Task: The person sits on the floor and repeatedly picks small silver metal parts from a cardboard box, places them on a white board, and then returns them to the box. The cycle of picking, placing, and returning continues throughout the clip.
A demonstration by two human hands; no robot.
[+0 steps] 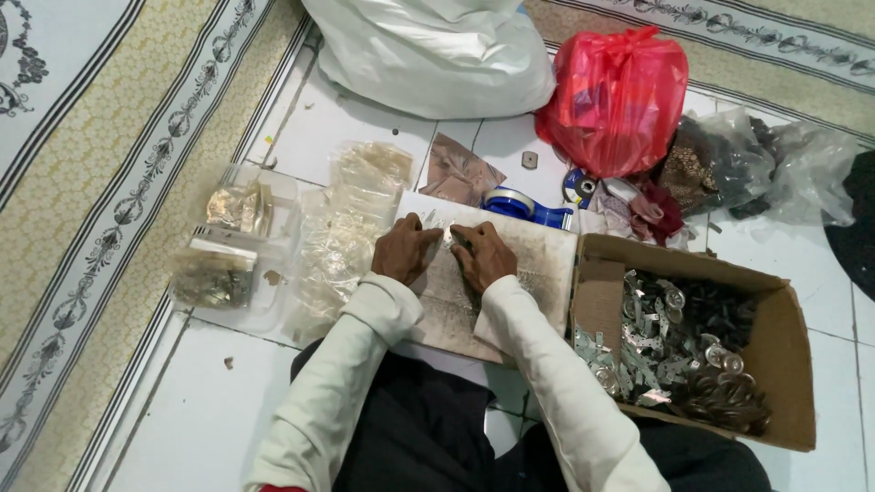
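At the far left a patterned rug borders the white tiled floor, and just inside it a clear plastic tray holds small packets of gold-toned pieces. Next to that lies a loose heap of clear little plastic bags, touching the left edge of a worn, pale work board that rests in front of the seated person's lap. Both hands meet over the upper middle of this board. The left hand is curled, fingers bent down and pinched narrow against a small silvery piece that lies between the two hands; the right hand closes on it from the other side, fingertips nearly touching those of the left. The piece is too small to make out its shape or long axis, and neither hand is clearly nearer: it sits at their meeting point. Behind the hands is a blue tape dispenser, with a white sack and a red plastic bag beyond. On the right, an open cardboard box touching the board holds a jumble of silvery and dark metal parts.
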